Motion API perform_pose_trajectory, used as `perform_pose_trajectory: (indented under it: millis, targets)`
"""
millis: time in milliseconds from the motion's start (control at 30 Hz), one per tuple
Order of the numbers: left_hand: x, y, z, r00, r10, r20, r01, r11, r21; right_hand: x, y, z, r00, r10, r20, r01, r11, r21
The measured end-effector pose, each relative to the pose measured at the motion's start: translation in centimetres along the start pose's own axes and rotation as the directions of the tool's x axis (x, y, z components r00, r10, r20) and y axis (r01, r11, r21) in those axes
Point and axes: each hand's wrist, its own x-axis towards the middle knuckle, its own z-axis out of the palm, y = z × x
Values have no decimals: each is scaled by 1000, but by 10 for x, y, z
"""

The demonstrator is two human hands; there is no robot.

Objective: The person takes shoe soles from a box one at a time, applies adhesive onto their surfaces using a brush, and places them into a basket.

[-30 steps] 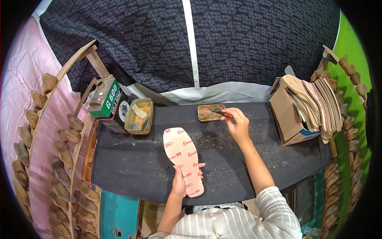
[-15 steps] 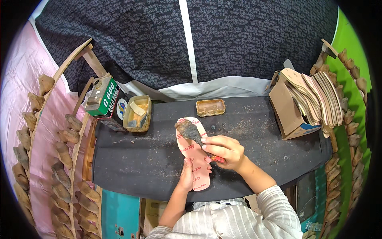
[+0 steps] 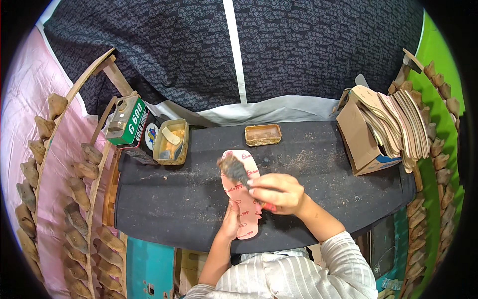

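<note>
A pink insole (image 3: 247, 219) with red printing is held up over the table, its rounded wide end pointing away from me. My left hand (image 3: 230, 222) grips its left edge near the heel, thumb on top and the other fingers hidden beneath. In my right hand (image 3: 280, 192) is a brush (image 3: 235, 168) with a red handle end and dark, clumped bristles. The bristles lie over the upper left part of the insole and look slightly blurred; whether they touch the surface I cannot tell.
On the dark table cover (image 3: 199, 194) stand a shallow amber dish (image 3: 263, 141) and a yellowish tub (image 3: 185, 144) with scrapers in it. A green-and-black metal can (image 3: 132, 122) is at left. At right, a cardboard box (image 3: 356, 137) holds stacked insoles (image 3: 393, 117). Racks of wooden shoe lasts (image 3: 77, 194) flank both sides.
The brush has shifted slightly down and left, its bristles now over the insole's left edge. The insole has tilted a little, and my right hand has moved slightly with the brush.
</note>
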Motion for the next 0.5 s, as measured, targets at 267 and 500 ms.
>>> perform_pose_trajectory:
  millis: [267, 500]
  targets:
    - [-1, 4, 1, 983, 11, 184, -13, 1000, 9, 4, 4, -6, 998, 43, -44, -46, 996, -75]
    - [-3, -8, -8, 993, -51, 109, 46, 997, 55, -4, -6, -8, 998, -65, -1, 64, 991, -114]
